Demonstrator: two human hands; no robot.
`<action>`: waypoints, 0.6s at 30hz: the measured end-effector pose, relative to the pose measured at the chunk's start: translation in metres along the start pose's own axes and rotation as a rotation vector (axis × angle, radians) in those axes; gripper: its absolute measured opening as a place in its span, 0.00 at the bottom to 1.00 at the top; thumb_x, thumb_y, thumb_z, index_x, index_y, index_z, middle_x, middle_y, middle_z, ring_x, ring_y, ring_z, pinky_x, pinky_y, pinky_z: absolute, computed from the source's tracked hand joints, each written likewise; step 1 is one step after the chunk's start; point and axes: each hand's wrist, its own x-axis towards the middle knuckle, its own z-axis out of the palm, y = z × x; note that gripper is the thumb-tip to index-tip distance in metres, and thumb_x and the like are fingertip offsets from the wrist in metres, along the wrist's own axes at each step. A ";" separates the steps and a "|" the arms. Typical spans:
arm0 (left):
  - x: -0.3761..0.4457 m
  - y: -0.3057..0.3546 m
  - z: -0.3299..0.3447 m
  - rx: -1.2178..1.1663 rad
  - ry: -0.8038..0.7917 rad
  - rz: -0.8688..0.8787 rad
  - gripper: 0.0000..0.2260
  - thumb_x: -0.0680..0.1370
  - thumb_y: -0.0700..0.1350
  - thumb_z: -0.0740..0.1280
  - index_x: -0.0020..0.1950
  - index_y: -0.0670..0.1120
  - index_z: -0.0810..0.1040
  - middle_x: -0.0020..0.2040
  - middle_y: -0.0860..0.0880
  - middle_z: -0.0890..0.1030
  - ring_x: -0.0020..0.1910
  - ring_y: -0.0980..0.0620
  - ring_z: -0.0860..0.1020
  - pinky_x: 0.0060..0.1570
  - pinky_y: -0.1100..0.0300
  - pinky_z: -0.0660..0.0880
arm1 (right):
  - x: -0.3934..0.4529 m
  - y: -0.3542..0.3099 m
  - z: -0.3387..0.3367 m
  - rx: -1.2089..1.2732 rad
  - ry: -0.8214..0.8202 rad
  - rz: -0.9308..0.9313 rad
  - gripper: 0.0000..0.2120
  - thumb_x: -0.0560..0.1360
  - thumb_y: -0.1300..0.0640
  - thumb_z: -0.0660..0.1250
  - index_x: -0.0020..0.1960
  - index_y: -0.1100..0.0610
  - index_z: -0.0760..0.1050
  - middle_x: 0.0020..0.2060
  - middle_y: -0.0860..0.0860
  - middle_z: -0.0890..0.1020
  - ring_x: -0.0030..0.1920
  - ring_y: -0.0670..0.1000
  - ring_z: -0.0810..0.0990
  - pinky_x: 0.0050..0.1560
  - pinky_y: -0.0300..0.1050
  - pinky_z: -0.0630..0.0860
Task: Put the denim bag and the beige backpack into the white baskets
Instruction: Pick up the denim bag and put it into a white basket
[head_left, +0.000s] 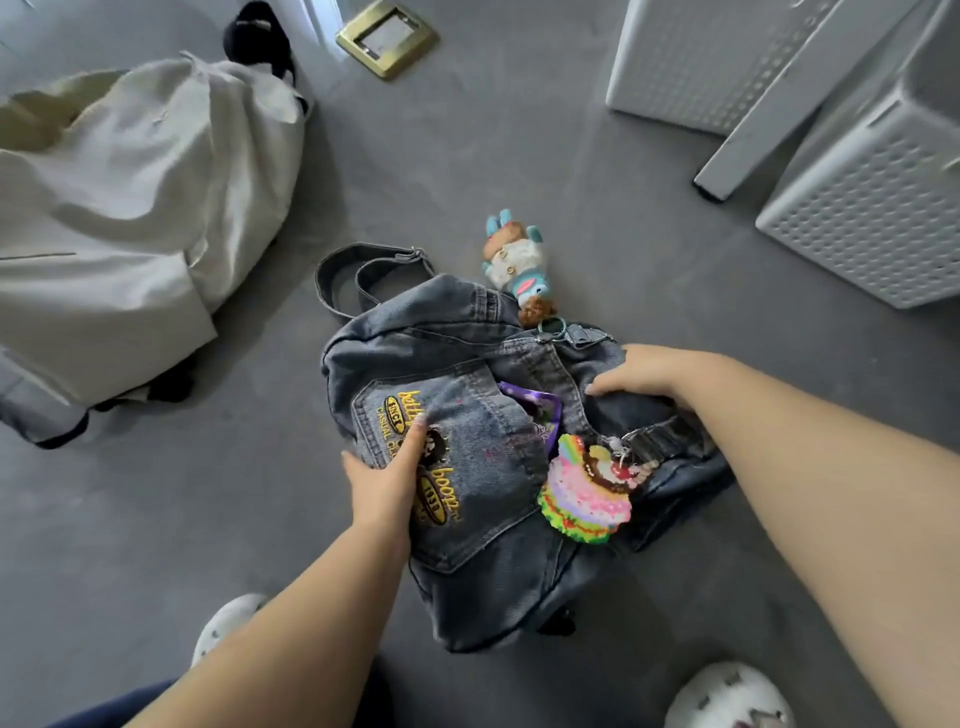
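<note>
Gripping crumpled denim bag (483, 467), seemingly both-handed.

Bare forearms, 2 white slippers (730, 699) (dark-spotted), navy trouser leg (130, 701)

denim bag (483, 467) slumped on floor, center; beige backpack (130, 218) crumpled, upper left; white baskets (872, 208) upper right.

The denim bag (483, 467) lies centre on the floor (519, 171), backpack (130, 223) behind-left, baskets (857, 208) behind-right.
</note>
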 end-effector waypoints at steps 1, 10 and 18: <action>0.000 -0.002 -0.001 -0.043 -0.030 -0.016 0.55 0.49 0.69 0.76 0.71 0.57 0.60 0.66 0.47 0.75 0.59 0.44 0.78 0.58 0.42 0.76 | 0.000 0.001 0.002 0.070 -0.019 -0.014 0.42 0.53 0.36 0.73 0.61 0.58 0.75 0.58 0.58 0.81 0.55 0.59 0.80 0.61 0.55 0.75; -0.054 0.054 0.061 0.079 -0.238 0.391 0.40 0.60 0.62 0.77 0.68 0.54 0.66 0.62 0.54 0.78 0.58 0.55 0.79 0.60 0.51 0.76 | -0.076 -0.017 -0.015 0.647 -0.055 -0.205 0.15 0.69 0.58 0.70 0.54 0.56 0.73 0.51 0.60 0.82 0.49 0.60 0.82 0.54 0.56 0.79; -0.150 0.118 0.144 0.356 -0.420 0.784 0.33 0.64 0.65 0.72 0.66 0.59 0.71 0.61 0.56 0.78 0.59 0.55 0.77 0.61 0.51 0.75 | -0.161 0.040 -0.096 0.747 0.260 -0.241 0.52 0.45 0.32 0.78 0.62 0.57 0.72 0.57 0.55 0.81 0.55 0.55 0.82 0.60 0.56 0.77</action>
